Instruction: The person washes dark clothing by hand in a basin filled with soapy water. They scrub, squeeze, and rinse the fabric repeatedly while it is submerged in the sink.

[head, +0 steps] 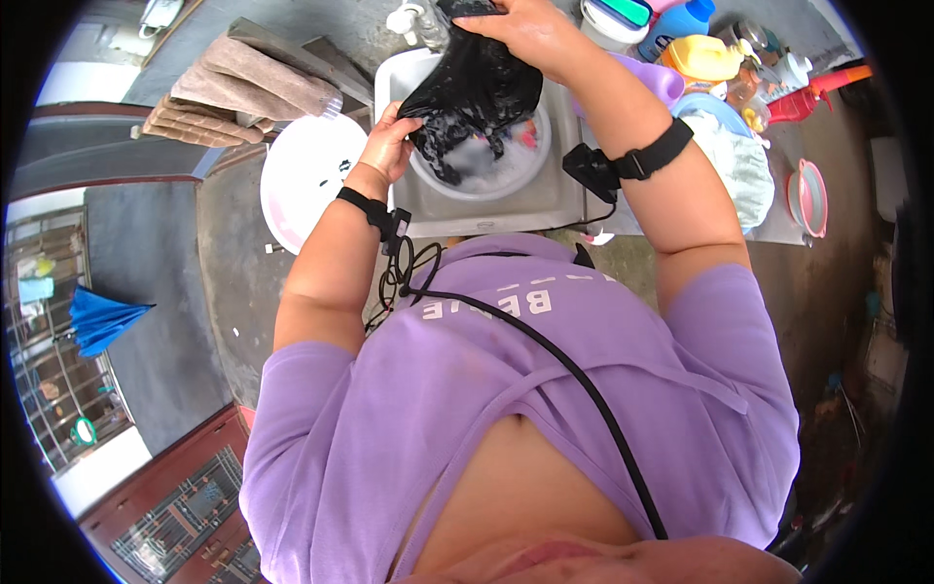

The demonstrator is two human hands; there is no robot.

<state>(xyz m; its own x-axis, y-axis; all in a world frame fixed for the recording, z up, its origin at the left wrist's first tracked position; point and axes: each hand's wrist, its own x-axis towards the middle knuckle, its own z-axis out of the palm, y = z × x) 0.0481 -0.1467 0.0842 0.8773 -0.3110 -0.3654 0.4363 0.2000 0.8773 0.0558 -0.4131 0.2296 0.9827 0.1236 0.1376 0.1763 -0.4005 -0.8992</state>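
A wet black cloth garment [478,84] is stretched between my two hands above a round white basin [485,196]. My left hand [389,144] grips its lower left edge near the basin's rim. Higher up, my right hand [522,33] pinches the top of the garment between thumb and fingers. Soapy water with foam [503,168] fills the basin, and the garment's lower part hangs into it. Something colourful [527,135] shows through the suds. The basin stands inside a white sink [565,186], and a white tap [405,23] is at the sink's far side.
Left of the sink stands a large white basin [303,182], with brown towels [248,80] beyond it. On the right are a purple scoop [660,84], a yellow bottle [700,58], a blue bottle [675,29], a blue basin with pale cloth [730,168] and a pink-rimmed collapsible bowl [808,197]. A black cable [569,358] crosses my chest.
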